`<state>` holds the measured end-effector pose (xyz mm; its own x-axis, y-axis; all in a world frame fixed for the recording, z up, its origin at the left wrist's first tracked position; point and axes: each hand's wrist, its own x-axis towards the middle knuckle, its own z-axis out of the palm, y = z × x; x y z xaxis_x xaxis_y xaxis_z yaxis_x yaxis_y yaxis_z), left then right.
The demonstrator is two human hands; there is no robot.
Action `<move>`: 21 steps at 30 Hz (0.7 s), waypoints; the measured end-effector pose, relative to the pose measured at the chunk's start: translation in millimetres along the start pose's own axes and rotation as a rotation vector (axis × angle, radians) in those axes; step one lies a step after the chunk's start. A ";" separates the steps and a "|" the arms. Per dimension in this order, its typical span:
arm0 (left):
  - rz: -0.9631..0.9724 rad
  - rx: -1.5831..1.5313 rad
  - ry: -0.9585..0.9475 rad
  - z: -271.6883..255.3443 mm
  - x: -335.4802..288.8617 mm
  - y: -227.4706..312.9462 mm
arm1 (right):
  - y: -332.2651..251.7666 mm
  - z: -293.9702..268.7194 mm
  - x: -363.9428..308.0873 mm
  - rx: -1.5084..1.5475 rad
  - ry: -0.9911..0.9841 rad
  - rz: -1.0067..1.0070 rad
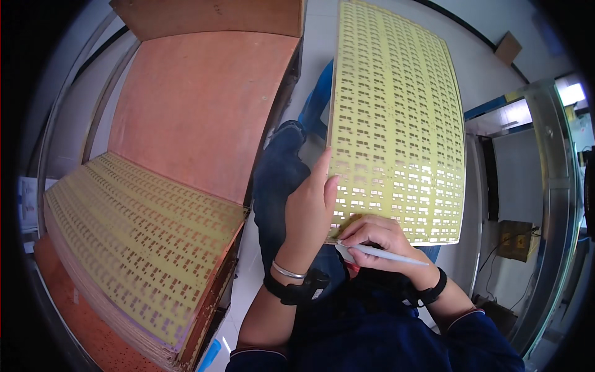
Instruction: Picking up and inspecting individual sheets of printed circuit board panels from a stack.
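Observation:
A large yellow-green circuit board panel (427,124) with rows of small rectangular pads stands tilted in front of me, its lower part shining with reflected light. My left hand (312,211) grips its left edge near the bottom, with the thumb against the face; the fingers behind are hidden. In my right hand (378,239) is a slim white pen-like tool (390,255), pinched between thumb and fingers. Its tip end is at the panel's lower left corner, partly covered by the fingers. The exact kind of tool cannot be made out.
To my left, a stack of similar panels (149,242) lies on a reddish-brown support, below a tall copper-coloured board (198,105). A metal and glass frame (551,180) stands at the right. A small brown box (518,240) with cables is beside it.

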<state>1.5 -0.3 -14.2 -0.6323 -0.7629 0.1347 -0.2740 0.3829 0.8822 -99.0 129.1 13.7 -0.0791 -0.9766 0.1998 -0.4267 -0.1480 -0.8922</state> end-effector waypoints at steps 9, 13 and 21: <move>-0.007 -0.006 0.028 3.3 0.6 -0.2 | 3.3 0.3 -3.6 -0.011 0.004 -0.013; 0.032 -0.044 0.071 4.7 0.6 -0.2 | 5.2 -9.4 -12.0 0.070 0.002 0.007; 0.016 -0.015 0.075 1.6 1.5 0.8 | 0.1 2.7 -5.5 0.072 0.061 0.012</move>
<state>-0.8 -0.4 -14.0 -0.5800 -0.7941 0.1817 -0.2532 0.3878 0.8863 -96.1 134.1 11.4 -0.1397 -0.9673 0.2115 -0.3597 -0.1495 -0.9210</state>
